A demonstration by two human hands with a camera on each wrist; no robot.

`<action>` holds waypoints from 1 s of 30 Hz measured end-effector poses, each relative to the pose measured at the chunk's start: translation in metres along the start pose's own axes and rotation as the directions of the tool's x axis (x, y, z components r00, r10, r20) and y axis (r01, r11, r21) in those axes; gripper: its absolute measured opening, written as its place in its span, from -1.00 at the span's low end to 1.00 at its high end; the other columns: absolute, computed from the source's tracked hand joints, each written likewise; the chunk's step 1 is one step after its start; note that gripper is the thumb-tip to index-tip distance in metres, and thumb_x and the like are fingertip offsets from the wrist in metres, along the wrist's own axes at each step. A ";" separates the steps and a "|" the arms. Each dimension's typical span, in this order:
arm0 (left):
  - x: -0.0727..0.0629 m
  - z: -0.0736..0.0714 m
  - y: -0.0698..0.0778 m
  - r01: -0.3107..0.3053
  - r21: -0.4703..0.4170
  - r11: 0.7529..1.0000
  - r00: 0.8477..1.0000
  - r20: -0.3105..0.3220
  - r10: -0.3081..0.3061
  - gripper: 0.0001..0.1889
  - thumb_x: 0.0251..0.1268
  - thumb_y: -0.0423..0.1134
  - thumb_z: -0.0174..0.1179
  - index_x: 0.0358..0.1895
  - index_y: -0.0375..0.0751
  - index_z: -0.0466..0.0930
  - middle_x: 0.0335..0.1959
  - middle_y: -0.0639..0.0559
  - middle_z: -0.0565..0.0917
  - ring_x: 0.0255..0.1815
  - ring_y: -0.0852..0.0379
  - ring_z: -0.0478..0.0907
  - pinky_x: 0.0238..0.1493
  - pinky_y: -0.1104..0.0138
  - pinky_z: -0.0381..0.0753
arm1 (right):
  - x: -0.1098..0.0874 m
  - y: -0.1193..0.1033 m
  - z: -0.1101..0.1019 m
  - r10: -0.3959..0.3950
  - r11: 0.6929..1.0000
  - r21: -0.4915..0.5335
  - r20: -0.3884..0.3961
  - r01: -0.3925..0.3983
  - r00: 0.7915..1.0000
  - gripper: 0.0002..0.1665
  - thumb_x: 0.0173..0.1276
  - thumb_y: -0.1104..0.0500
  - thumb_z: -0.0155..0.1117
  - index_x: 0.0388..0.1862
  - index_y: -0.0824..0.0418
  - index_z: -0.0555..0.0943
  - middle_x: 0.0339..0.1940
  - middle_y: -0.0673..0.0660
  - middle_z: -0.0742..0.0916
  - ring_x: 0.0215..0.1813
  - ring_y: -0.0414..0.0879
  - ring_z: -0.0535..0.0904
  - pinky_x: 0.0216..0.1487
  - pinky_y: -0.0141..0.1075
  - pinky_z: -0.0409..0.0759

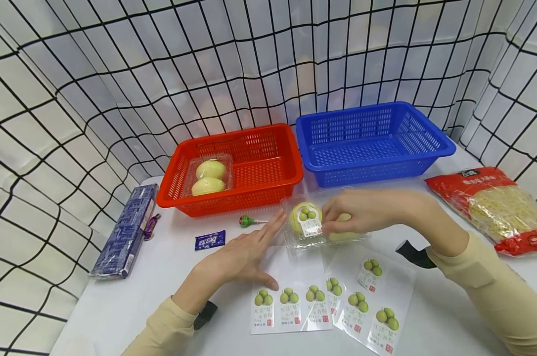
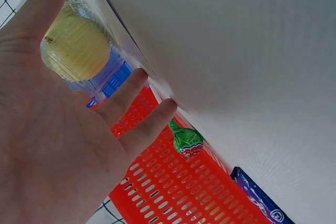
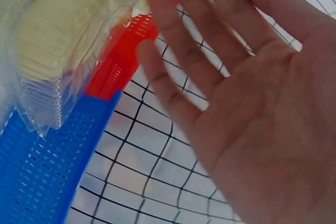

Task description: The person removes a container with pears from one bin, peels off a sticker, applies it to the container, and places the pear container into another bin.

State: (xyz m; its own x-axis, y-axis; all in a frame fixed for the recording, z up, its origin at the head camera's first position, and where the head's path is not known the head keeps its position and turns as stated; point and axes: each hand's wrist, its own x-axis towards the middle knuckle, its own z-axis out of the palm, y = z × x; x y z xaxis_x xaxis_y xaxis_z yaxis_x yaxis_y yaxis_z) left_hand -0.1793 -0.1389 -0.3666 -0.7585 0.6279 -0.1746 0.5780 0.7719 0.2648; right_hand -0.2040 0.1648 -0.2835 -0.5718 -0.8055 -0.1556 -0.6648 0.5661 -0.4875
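Two bare hands meet at a clear plastic box (image 1: 301, 243) on the white table, one on either side of it. Pale yellow fruit fills the box, and on the left half of its lid lies a white sticker (image 1: 310, 223) printed with green fruits. From the box's right side the right hand (image 1: 368, 210) reaches over the lid, its fingertips bent down just beside the sticker's right edge; the right wrist view shows the fingers loosely extended with the thumb apart from them, and whether they touch the sticker I cannot tell. The left hand (image 1: 242, 257) comes in at the box's left, its fingers long and spread wide, the tips at the box's left edge and the thumb over the left sheet (image 1: 301, 272) of matching stickers. That sheet lies on the near side of the box, overlapping the right sheet (image 1: 390, 284). Left of the box are a green lollipop (image 1: 246, 221) and, farther out, a purple bar (image 1: 210, 241). Beyond the box stand a red basket (image 1: 235, 200), to its left, with a second box of fruit, and a blue basket (image 1: 375, 174), to its right.
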 end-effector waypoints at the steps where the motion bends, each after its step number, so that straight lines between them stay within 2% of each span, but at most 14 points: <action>1: 0.000 0.000 0.000 0.001 0.002 1.000 1.000 0.001 -0.001 0.55 -0.21 0.30 0.59 0.66 0.30 -0.55 0.72 0.33 -0.42 0.68 -0.04 0.18 0.53 -0.11 0.42 | -0.001 0.001 -0.001 0.003 1.000 0.005 -0.011 -0.003 1.000 -0.72 0.58 -0.03 0.16 0.03 -0.08 0.79 -0.01 -0.17 0.79 0.01 -0.26 0.67 0.15 -0.29 0.71; 5: 0.000 0.000 0.000 0.001 0.012 1.000 1.000 0.006 -0.001 0.54 -0.21 0.32 0.58 0.66 0.30 -0.56 0.72 0.32 -0.42 0.68 -0.03 0.17 0.54 -0.11 0.40 | 0.001 0.004 -0.001 0.009 1.000 -0.027 -0.104 -0.012 0.995 -0.69 0.61 -0.02 0.11 0.16 -0.11 0.72 0.05 -0.15 0.76 0.08 -0.22 0.65 0.22 -0.17 0.69; 7: 0.000 -0.001 0.001 0.011 0.013 1.000 1.000 0.016 -0.011 0.54 -0.21 0.33 0.57 0.65 0.32 -0.58 0.72 0.34 -0.44 0.69 -0.01 0.15 0.56 -0.10 0.38 | 0.008 0.008 0.004 0.015 0.997 -0.078 -0.151 -0.027 0.988 -0.67 0.61 0.00 0.11 0.21 -0.07 0.70 0.05 -0.12 0.73 0.02 -0.22 0.62 0.15 -0.21 0.70; 9: 0.000 -0.001 0.001 0.013 0.013 1.000 1.000 0.017 -0.013 0.55 -0.21 0.33 0.57 0.65 0.33 -0.58 0.72 0.34 -0.43 0.69 -0.02 0.17 0.55 -0.10 0.39 | 0.017 0.014 0.011 0.012 0.992 -0.123 -0.177 -0.035 0.984 -0.66 0.60 0.03 0.12 0.23 -0.07 0.69 -0.04 -0.07 0.68 -0.10 -0.23 0.57 0.00 -0.31 0.69; 12: 0.000 -0.001 0.001 0.012 0.014 1.000 1.000 0.013 -0.013 0.55 -0.20 0.32 0.58 0.65 0.32 -0.58 0.73 0.32 -0.40 0.67 -0.04 0.20 0.53 -0.10 0.42 | 0.028 0.021 0.020 -0.007 0.987 -0.158 -0.194 -0.024 0.981 -0.62 0.59 0.05 0.13 0.30 -0.08 0.65 -0.16 -0.04 0.58 -0.27 -0.26 0.48 -0.24 -0.44 0.57; 14: 0.000 -0.001 0.001 0.014 0.015 1.000 1.000 0.011 -0.014 0.55 -0.20 0.32 0.58 0.65 0.32 -0.59 0.73 0.31 -0.40 0.67 -0.04 0.21 0.53 -0.09 0.42 | 0.032 0.025 0.023 -0.030 0.983 -0.181 -0.205 -0.008 0.978 -0.58 0.59 0.07 0.11 0.35 -0.08 0.61 -0.23 -0.03 0.53 -0.33 -0.27 0.44 -0.31 -0.46 0.51; 17: 0.000 -0.002 0.002 0.014 0.020 1.000 1.000 0.008 -0.014 0.55 -0.21 0.33 0.57 0.65 0.33 -0.58 0.72 0.32 -0.40 0.67 -0.03 0.20 0.54 -0.10 0.41 | 0.033 0.026 0.022 -0.041 0.983 -0.184 -0.238 -0.004 0.970 -0.53 0.58 0.09 0.12 0.41 -0.03 0.56 -0.21 -0.03 0.56 -0.30 -0.26 0.48 -0.28 -0.46 0.55; 20: 0.000 -0.002 0.002 0.009 0.029 1.000 1.000 0.004 -0.010 0.55 -0.22 0.33 0.57 0.65 0.33 -0.58 0.72 0.34 -0.43 0.68 -0.02 0.19 0.55 -0.09 0.40 | 0.028 0.024 0.019 -0.023 0.981 -0.192 -0.275 -0.031 0.961 -0.45 0.55 0.04 0.18 0.48 -0.03 0.48 -0.08 0.01 0.62 -0.15 -0.17 0.54 -0.11 -0.34 0.62; 22: 0.000 -0.002 0.002 -0.003 0.039 0.999 1.000 -0.003 0.003 0.55 -0.22 0.33 0.58 0.66 0.29 -0.57 0.72 0.32 -0.43 0.67 -0.04 0.21 0.53 -0.08 0.43 | 0.025 0.022 0.018 0.005 0.976 -0.206 -0.274 -0.064 0.962 -0.29 0.49 -0.11 0.25 0.56 -0.06 0.37 0.17 0.06 0.63 0.12 -0.05 0.56 0.16 -0.14 0.63; 24: 0.000 -0.001 0.001 -0.010 0.045 0.999 1.000 -0.006 0.011 0.55 -0.21 0.32 0.58 0.66 0.27 -0.57 0.73 0.30 -0.43 0.66 -0.05 0.23 0.51 -0.07 0.45 | 0.022 0.021 0.019 0.035 0.972 -0.217 -0.235 -0.087 0.971 -0.05 0.39 -0.29 0.31 0.65 -0.09 0.21 0.45 0.14 0.51 0.43 0.11 0.42 0.43 0.12 0.45; 26: 0.000 0.000 0.001 -0.010 0.044 0.999 1.000 -0.005 0.010 0.56 -0.21 0.32 0.58 0.66 0.26 -0.57 0.73 0.28 -0.43 0.66 -0.06 0.23 0.51 -0.07 0.45 | 0.022 0.019 0.021 0.074 0.971 -0.212 -0.173 -0.110 0.982 0.20 0.24 -0.44 0.35 0.71 -0.15 0.01 0.66 0.20 0.28 0.67 0.22 0.13 0.60 0.33 0.13; 28: -0.001 0.001 0.001 -0.005 0.042 0.999 1.000 -0.002 0.005 0.55 -0.21 0.32 0.57 0.66 0.26 -0.57 0.73 0.25 -0.43 0.65 -0.09 0.24 0.52 -0.07 0.45 | 0.022 0.019 0.024 0.108 0.973 -0.193 -0.121 -0.130 0.987 0.35 0.14 -0.50 0.38 0.72 -0.17 -0.12 0.73 0.25 0.11 0.74 0.28 -0.07 0.63 0.42 -0.09; 30: -0.001 0.002 0.000 0.003 0.036 0.999 1.000 0.004 -0.003 0.54 -0.20 0.32 0.57 0.66 0.26 -0.57 0.73 0.22 -0.41 0.65 -0.09 0.24 0.54 -0.07 0.42 | 0.023 0.020 0.026 0.125 0.971 -0.191 -0.097 -0.142 0.987 0.39 0.12 -0.48 0.41 0.72 -0.18 -0.16 0.73 0.29 0.07 0.74 0.32 -0.10 0.64 0.43 -0.14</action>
State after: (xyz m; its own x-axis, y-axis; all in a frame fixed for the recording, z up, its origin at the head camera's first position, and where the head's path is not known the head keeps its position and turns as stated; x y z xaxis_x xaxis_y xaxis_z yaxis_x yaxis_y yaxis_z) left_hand -0.1783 -0.1389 -0.3680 -0.7591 0.6260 -0.1788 0.5863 0.7767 0.2300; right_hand -0.2175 0.1534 -0.3194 -0.6943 -0.7076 -0.1310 -0.6566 0.6974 -0.2872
